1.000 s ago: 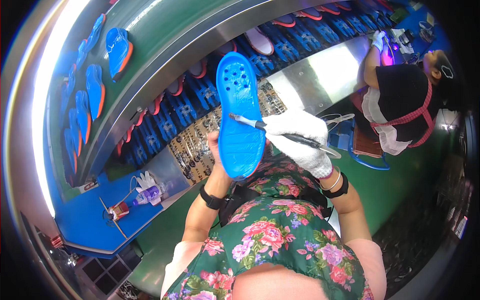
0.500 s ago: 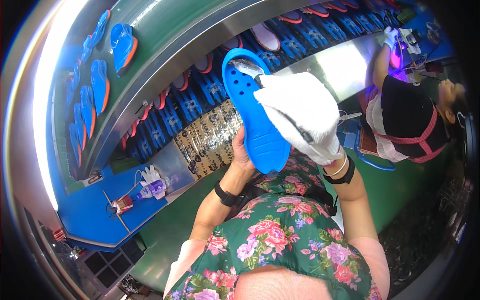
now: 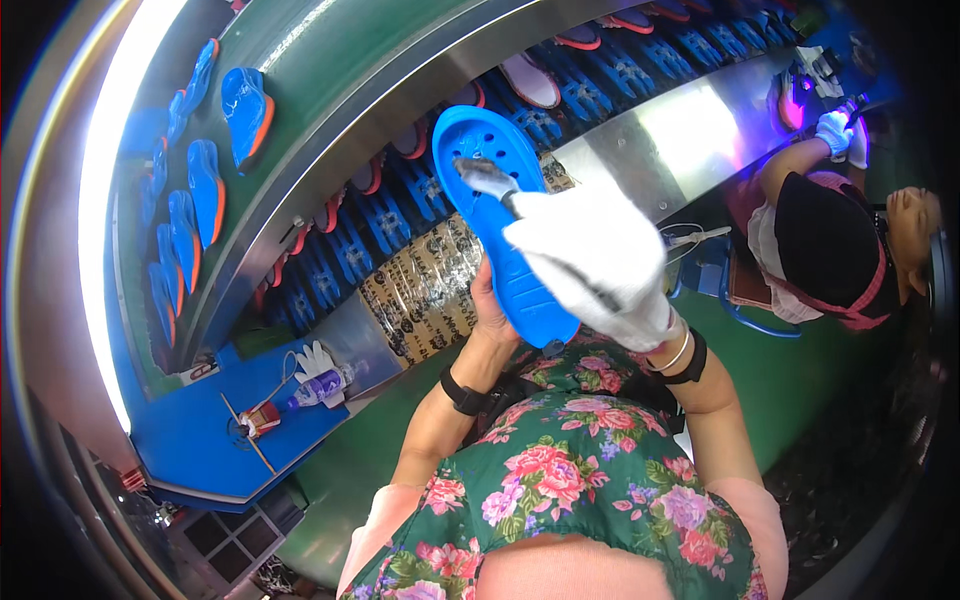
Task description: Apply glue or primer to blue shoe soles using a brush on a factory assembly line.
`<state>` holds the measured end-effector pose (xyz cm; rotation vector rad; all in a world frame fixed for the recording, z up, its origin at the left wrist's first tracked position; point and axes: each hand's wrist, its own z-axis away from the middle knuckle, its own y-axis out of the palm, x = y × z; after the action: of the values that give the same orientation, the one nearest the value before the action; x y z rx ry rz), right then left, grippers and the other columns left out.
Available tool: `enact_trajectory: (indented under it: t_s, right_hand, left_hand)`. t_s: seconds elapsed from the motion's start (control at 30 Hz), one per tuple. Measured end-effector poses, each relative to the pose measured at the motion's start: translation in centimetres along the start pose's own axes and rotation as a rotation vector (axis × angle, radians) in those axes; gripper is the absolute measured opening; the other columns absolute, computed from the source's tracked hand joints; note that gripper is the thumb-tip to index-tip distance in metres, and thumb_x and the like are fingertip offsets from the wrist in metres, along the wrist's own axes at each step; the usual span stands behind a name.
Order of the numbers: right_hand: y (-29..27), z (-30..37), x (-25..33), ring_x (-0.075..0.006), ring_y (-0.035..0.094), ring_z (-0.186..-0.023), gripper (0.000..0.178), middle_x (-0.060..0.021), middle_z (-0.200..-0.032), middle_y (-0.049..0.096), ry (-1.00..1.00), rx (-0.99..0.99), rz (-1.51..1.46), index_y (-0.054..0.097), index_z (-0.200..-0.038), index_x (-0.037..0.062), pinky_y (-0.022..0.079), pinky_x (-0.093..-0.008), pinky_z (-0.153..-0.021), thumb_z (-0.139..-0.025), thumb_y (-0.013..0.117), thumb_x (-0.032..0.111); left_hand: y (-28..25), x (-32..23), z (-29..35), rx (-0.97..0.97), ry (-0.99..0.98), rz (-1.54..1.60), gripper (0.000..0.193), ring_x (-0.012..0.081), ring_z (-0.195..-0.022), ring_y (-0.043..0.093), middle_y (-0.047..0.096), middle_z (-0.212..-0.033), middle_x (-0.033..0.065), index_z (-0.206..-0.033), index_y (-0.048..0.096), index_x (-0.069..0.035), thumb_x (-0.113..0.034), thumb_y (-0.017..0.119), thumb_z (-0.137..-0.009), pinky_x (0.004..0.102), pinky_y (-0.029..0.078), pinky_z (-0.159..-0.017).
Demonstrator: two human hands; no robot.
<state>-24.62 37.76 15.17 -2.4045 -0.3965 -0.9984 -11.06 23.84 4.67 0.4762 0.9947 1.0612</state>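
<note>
My bare left hand (image 3: 490,303) grips the lower left edge of a blue shoe sole (image 3: 505,250), holding it up in front of me. The sole has a raised rim and several round holes toward its far end. In a white glove, my right hand (image 3: 590,255) is closed around a brush (image 3: 487,177); most of its handle is hidden by the glove. The brush's greyish bristles lie over the holed, far part of the sole. My fingers behind the sole are hidden.
A curved conveyor with blue holders (image 3: 590,95) and shoe parts runs ahead. Blue-and-orange soles (image 3: 205,190) lie on a green surface at left. A bottle (image 3: 318,388) and white glove (image 3: 315,358) rest on the blue table (image 3: 180,445). A co-worker (image 3: 820,245) sits at right.
The brush has moved slightly down and left along the sole, away from its far tip. At right, the co-worker's gloved hand has come lower and nearer. My view has shifted slightly.
</note>
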Motion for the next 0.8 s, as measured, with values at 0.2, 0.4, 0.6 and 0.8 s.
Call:
enact_trajectory:
  t_s: [0.2, 0.4, 0.6, 0.8]
  right_hand:
    - [0.6, 1.0, 0.1, -0.0259, 0.072, -0.094, 0.021, -0.0131, -0.105, 0.076, 0.157, -0.019, -0.23, 0.078, -0.098, 0.006, 0.056, -0.0389, -0.086, -0.077, 0.077, 0.003]
    - [1.7, 2.3, -0.8, -0.0275, 0.072, -0.094, 0.026, -0.0138, -0.107, 0.076, -0.08, -0.021, -0.004, 0.077, -0.103, 0.0057, 0.056, -0.0375, -0.082, -0.078, 0.079, 0.005]
    - [1.7, 2.9, -1.1, -0.0255, 0.072, -0.09, 0.018, -0.0145, -0.101, 0.077, 0.217, -0.152, -0.288, 0.077, -0.095, 0.0043, 0.056, -0.0366, -0.08, -0.077, 0.079, 0.003]
    - [2.3, 4.6, 0.0, -0.0288, 0.073, -0.091, 0.029, -0.0096, -0.103, 0.077, -0.01, -0.008, -0.197, 0.078, -0.103, 0.0078, 0.058, -0.0385, -0.081, -0.075, 0.082, 0.005]
  left_hand:
    - [2.6, -1.2, -0.7, 0.151, 0.105, -0.011, 0.1, 0.0353, -0.142, 0.043, 0.04, -0.157, 0.017, -0.157, 0.029, -0.004, -0.067, 0.063, -0.087, 0.0545, 0.038, -0.116]
    - [2.2, -1.6, -1.8, 0.196, 0.103, 0.026, 0.098, 0.0385, -0.139, 0.047, 0.039, -0.157, 0.02, -0.159, 0.026, -0.01, -0.069, 0.058, -0.089, 0.0563, 0.04, -0.114]
    - [1.7, -1.8, -2.5, 0.3, 0.058, 0.555, 0.101, 0.0437, -0.14, 0.043, 0.04, -0.157, 0.0167, -0.16, 0.024, -0.012, -0.079, 0.05, -0.088, 0.0608, 0.037, -0.116]
    - [2.2, -1.8, -2.8, 0.32, 0.086, 0.327, 0.101, 0.0449, -0.134, 0.049, 0.046, -0.152, 0.0154, -0.157, 0.03, -0.011, -0.078, 0.056, -0.086, 0.0614, 0.046, -0.107]
